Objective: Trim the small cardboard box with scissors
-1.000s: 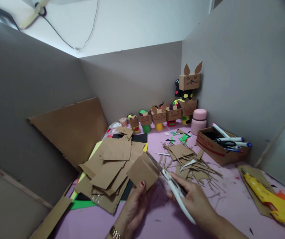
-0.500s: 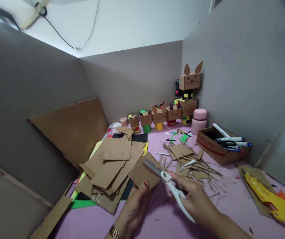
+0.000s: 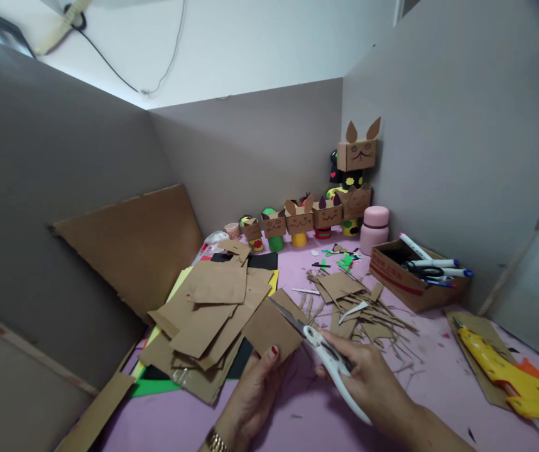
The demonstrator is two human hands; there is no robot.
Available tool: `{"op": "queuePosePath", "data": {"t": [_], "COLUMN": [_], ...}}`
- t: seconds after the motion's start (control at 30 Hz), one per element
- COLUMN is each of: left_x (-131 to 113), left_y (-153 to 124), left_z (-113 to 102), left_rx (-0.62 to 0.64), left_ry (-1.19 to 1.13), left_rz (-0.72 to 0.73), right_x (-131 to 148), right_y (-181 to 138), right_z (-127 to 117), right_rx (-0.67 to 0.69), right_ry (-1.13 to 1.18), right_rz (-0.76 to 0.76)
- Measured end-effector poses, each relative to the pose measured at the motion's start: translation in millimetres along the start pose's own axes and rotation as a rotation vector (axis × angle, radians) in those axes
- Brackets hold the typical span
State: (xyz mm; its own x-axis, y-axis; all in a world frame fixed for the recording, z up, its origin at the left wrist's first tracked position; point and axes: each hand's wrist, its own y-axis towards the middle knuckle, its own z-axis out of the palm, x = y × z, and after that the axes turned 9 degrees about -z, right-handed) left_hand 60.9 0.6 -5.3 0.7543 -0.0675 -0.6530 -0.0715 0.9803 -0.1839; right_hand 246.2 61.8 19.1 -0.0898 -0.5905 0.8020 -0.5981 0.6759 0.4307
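Note:
Pinched in my left hand is a roughly square piece of brown cardboard, with the thumb on its near edge. My right hand is wrapped round the white handles of a pair of scissors. Their metal blades lie along the right edge of the cardboard piece and point up and to the left. A stack of cut cardboard pieces lies to the left of my left hand. Beyond my right hand sits a heap of cardboard scraps and thin strips.
Several cardboard animal figures stand along the back, beside a pink bottle. A small box holds markers and black-handled scissors. At the right lies a yellow glue gun. A large cardboard sheet leans on the left partition.
Both hands, the cardboard piece and the scissors hold nearly the same position. The scissor blades look closer together now. The whole view has shifted very slightly.

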Motion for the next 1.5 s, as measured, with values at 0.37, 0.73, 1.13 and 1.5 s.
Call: {"op": "queuePosePath", "data": {"t": [0.37, 0.73, 1.13, 1.5], "left_x": [-6.1, -20.7, -13.4, -13.1], "left_y": [-1.4, 0.7, -0.4, 0.5], "left_z": [4.9, 9.2, 9.9, 8.1], "left_rx": [-0.058, -0.136, -0.094, -0.069], "left_ry": [-0.086, -0.192, -0.167, -0.189], "left_rz": [0.014, 0.084, 0.077, 0.064], "right_x": [-17.7, 5.7, 3.2, 3.2], "right_y": [4.3, 2.1, 1.9, 2.1], "right_z": [7.6, 3.2, 0.3, 2.1], "right_rx": [-0.046, 0.054, 0.058, 0.037], "right_ry": [0.339, 0.028, -0.113, -0.034], "right_rz": [0.107, 0.085, 0.002, -0.006]}}
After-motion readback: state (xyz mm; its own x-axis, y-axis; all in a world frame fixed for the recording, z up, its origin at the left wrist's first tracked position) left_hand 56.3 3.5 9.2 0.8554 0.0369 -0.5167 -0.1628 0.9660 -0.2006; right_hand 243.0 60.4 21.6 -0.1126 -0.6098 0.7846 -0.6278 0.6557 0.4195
